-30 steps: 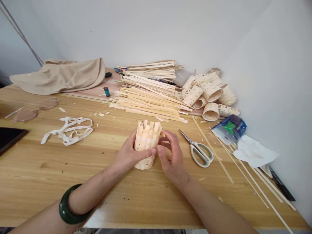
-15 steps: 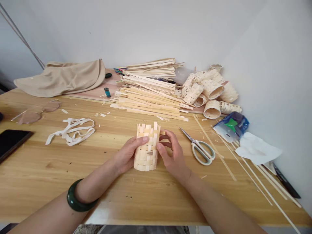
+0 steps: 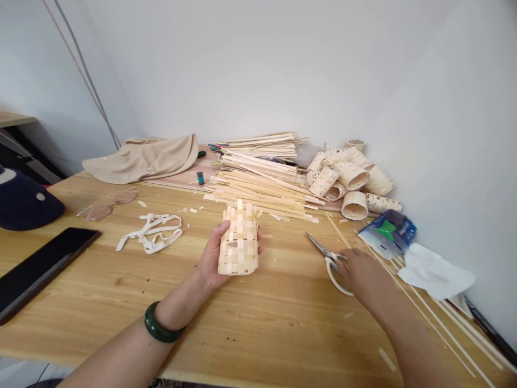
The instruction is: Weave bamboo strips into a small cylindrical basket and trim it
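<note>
My left hand (image 3: 213, 253) is closed around a small woven wood-strip basket (image 3: 239, 245), held upright above the table with its thumb on the near left side and fingertips showing at the right. Uneven strip ends stick up along the basket's top rim. My right hand (image 3: 359, 272) reaches down on the right, slightly blurred, fingers curled together over the scissors (image 3: 333, 269) and a thin wood strip (image 3: 338, 230). Its fingertips cover part of one scissor handle. What they grip is hidden. The scissors lie with blades pointing up and left.
Bundles of wood strips (image 3: 258, 188) and a pile of woven baskets (image 3: 350, 177) lie at the back. At left are a phone (image 3: 44, 269), glasses (image 3: 105, 207), white tape (image 3: 151, 234) and a cap (image 3: 26, 202). A blue packet (image 3: 390, 231) and white paper (image 3: 436, 272) sit at right.
My right hand has left the basket and moved right to the scissors and strips. My left hand alone holds the basket, which has turned somewhat. The view has shifted left and up.
</note>
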